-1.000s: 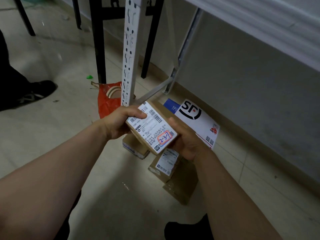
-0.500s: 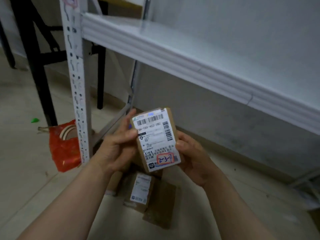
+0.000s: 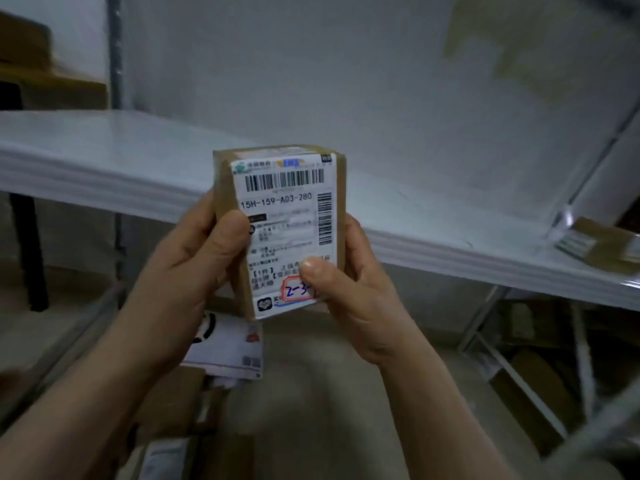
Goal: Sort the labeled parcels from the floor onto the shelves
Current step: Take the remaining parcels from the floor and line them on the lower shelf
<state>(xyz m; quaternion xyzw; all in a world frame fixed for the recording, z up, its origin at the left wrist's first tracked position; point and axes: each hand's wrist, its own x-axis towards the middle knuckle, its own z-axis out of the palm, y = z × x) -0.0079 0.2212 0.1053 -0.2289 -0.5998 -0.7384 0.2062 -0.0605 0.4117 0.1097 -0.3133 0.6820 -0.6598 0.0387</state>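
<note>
Both hands grip a small labeled parcel (image 3: pixel 280 230) upright in front of the white shelf (image 3: pixel 104 157), left hand (image 3: pixel 194 268) on its left edge, right hand (image 3: pixel 353 285) on its right, thumbs curled over the label

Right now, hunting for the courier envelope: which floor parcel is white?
The flat white envelope on the floor just below the left hand; the other parcels down there are brown cardboard boxes.

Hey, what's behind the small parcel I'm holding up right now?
The white shelf runs behind the parcel, with the grey wall above. The stretch of shelf directly behind it is covered, so anything there cannot be seen.
</note>
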